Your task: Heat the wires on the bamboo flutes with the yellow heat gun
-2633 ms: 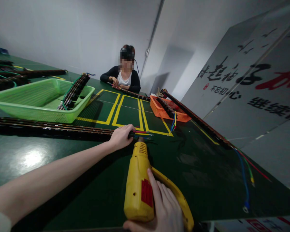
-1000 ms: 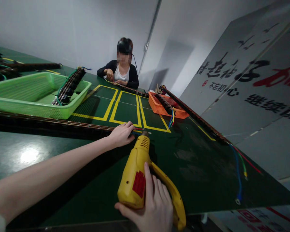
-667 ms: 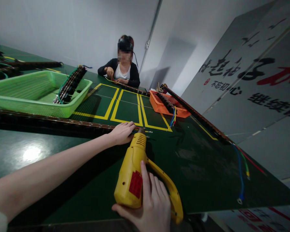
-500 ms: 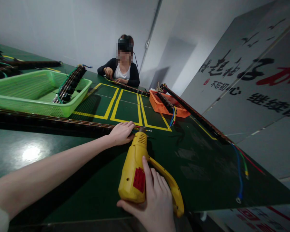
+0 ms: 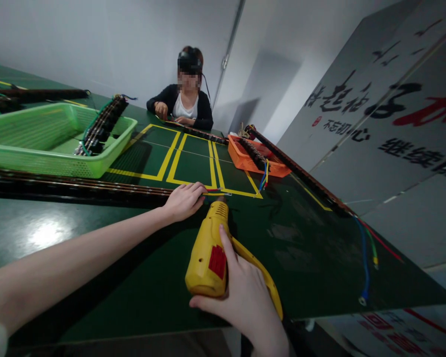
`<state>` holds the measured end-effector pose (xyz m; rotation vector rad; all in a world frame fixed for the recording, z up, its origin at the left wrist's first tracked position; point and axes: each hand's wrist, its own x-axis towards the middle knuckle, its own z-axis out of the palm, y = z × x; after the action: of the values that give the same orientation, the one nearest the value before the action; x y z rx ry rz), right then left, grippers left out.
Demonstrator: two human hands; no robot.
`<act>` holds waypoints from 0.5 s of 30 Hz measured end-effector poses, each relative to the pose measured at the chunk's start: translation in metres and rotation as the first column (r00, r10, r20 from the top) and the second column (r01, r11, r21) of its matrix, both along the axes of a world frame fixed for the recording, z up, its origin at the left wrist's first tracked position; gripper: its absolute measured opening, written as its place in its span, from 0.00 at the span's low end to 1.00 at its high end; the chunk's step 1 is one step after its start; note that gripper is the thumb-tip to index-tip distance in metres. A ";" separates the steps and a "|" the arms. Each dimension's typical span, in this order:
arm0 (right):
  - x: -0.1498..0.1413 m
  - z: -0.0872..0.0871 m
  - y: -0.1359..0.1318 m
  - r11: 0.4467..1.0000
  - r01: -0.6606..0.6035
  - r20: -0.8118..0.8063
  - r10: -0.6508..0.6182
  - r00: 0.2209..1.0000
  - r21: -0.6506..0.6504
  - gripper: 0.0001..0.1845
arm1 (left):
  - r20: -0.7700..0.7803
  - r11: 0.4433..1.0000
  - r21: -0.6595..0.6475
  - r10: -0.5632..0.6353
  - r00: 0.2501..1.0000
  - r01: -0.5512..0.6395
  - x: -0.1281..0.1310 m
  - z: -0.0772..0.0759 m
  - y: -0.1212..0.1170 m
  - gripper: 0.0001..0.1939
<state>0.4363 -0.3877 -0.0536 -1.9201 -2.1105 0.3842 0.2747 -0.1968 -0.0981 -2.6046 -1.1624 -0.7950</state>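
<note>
My right hand (image 5: 245,297) is closed around the handle of a yellow power drill (image 5: 210,248), its tip pointing away from me at the end of a long dark strip (image 5: 78,188) lying across the green table (image 5: 312,248). My left hand (image 5: 184,200) is closed on the end of that strip, where thin red and coloured wires (image 5: 217,191) stick out past my fingers. The drill tip sits right beside my left fingers.
A green basket (image 5: 40,148) with a dark strip inside stands at the left. An orange basket (image 5: 254,161) with wired strips is farther right; another long strip (image 5: 301,178) with loose wires runs along the right edge. A person (image 5: 184,104) sits across the table. Yellow tape marks rectangles.
The drill has shifted slightly in my right hand, its rear swinging left then back. My left hand has stayed on the strip's end. The view has drifted a little.
</note>
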 end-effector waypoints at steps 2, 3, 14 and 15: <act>0.000 -0.002 -0.001 1.000 0.001 0.015 -0.001 1.000 0.021 0.72 | 0.015 1.000 0.000 -0.005 1.000 0.005 0.000 0.000 -0.001 0.11; -0.001 -0.003 -0.002 0.999 0.001 0.030 -0.003 1.000 0.039 0.71 | 0.027 1.000 -0.003 -0.008 1.000 0.008 0.000 0.000 -0.002 0.11; 0.000 -0.018 -0.007 0.978 -0.062 0.097 0.043 0.994 0.199 0.70 | 0.091 0.999 -0.039 -0.027 0.995 0.030 0.003 -0.002 0.000 0.09; 0.000 -0.018 -0.008 0.977 -0.067 0.085 0.050 0.995 0.202 0.70 | 0.093 0.999 -0.044 -0.026 0.995 0.030 0.003 -0.002 0.000 0.09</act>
<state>0.4362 -0.3954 -0.0714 -1.7873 -2.1663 0.0976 0.2776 -0.1965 -0.1002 -2.6518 -1.1834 -0.9142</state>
